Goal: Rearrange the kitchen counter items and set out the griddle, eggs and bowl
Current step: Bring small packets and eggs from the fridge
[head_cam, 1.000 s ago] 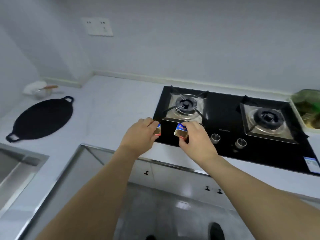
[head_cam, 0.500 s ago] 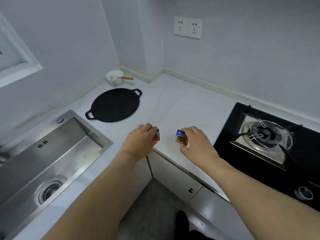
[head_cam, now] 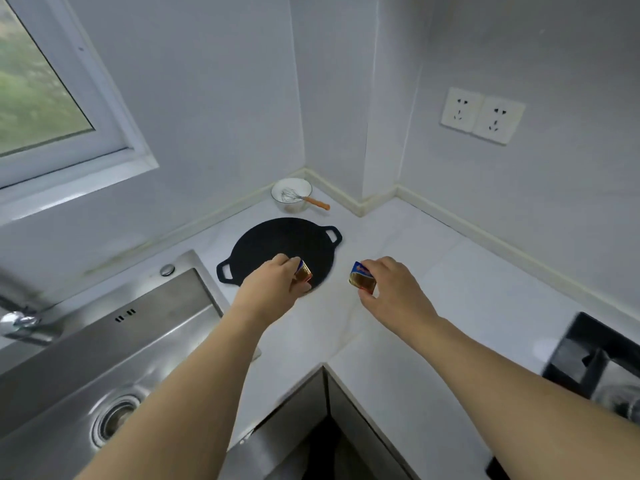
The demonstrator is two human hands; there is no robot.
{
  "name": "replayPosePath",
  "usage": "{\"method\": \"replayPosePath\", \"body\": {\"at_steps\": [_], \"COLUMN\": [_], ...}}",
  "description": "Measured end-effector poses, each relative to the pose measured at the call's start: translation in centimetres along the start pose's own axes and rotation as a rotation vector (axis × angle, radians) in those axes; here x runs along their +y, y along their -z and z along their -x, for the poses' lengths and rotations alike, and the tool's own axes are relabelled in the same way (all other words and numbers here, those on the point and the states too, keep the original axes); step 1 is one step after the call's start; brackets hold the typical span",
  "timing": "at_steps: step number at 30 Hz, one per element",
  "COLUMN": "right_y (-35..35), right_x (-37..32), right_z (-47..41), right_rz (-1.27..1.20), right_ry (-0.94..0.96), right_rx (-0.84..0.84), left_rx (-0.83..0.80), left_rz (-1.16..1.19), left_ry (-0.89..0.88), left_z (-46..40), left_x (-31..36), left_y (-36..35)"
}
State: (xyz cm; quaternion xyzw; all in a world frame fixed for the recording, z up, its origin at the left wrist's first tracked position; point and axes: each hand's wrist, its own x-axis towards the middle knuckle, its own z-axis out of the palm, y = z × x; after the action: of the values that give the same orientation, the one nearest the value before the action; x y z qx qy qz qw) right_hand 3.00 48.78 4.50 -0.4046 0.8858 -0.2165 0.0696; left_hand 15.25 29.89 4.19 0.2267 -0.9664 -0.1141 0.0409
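Note:
A flat black griddle (head_cam: 277,245) with two loop handles lies on the white counter (head_cam: 433,278) in the corner. Behind it stands a white bowl (head_cam: 291,192) with a whisk (head_cam: 311,200) in it, the orange handle sticking out to the right. My left hand (head_cam: 273,287) pinches a small gold and blue foil packet (head_cam: 303,271) above the griddle's near edge. My right hand (head_cam: 391,289) pinches a second foil packet (head_cam: 362,281) above the bare counter to the griddle's right. No eggs are in view.
A steel sink (head_cam: 104,368) with a drain fills the lower left, a tap (head_cam: 20,323) at its far left. A black gas hob (head_cam: 595,365) shows at the right edge. Wall sockets (head_cam: 483,114) sit above the counter, a window (head_cam: 38,91) upper left.
My view has swung left from the hob to the corner. Both hands, each still holding its packet, have moved along the counter to the griddle.

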Motion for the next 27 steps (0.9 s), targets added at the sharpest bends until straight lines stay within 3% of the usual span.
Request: {"method": "replayPosePath", "body": {"at_steps": [7,12,18,27], "right_y": [-1.3,-4.2,-10.1,-19.8], "right_x": [-1.8,-4.5,-7.7,-9.5], "right_z": [-12.8,-23.7,-33.8,-43.0], "right_rz": [0.063,0.138,0.279,0.253], "right_ry": [0.026,0.148,0.302,0.313], "right_rx": [-0.112,-0.194,-0.305,-0.477], "left_rx": [-0.016,0.012,-0.008,-0.119], "left_rz": [0.004,0.036,0.067,0.072], "left_ry": [0.036,0.157,0.312,0.39], "left_z": [-10.4,-16.9,-21.7,-26.6], "left_x": [-6.6,-13.9,-21.6,-28.6], "left_y": [1.1,0.9,-1.3,-6.4]}}
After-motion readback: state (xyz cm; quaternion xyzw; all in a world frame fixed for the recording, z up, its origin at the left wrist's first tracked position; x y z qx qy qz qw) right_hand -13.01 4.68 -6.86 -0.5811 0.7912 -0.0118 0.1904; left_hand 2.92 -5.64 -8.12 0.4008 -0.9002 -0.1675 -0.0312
